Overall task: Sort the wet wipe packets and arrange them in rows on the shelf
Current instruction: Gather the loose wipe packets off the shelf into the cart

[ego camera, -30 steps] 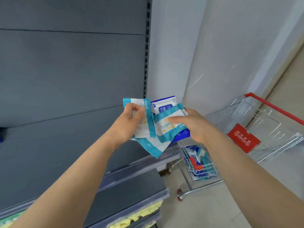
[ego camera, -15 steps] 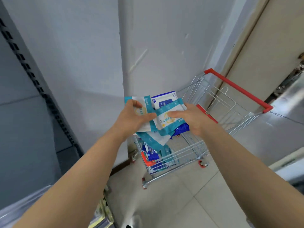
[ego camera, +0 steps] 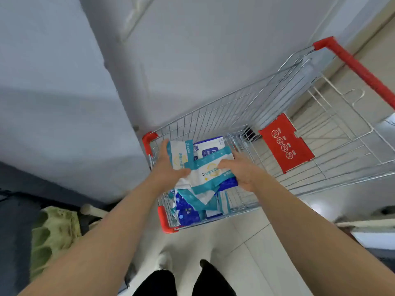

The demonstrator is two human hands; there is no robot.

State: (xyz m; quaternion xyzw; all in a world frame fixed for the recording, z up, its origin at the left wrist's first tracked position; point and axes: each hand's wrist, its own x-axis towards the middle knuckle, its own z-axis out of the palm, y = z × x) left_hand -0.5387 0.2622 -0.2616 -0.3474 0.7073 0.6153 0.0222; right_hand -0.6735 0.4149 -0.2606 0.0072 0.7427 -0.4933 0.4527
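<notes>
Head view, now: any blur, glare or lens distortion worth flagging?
Head view: soft overall, and the print on the wet wipe packets gripped by the left hand and right hand is only partly legible; wide-angle distortion stretches the cart and forearms toward the borders; mild glare patch on the floor right of the cart; lighting otherwise even, shadows soft.

teal-white wipe packets (ego camera: 208, 173) fanned, above cart

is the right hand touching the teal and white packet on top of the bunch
Touching. The head view shows the right hand with its thumb lying on the teal and white packet, no gap.
</notes>
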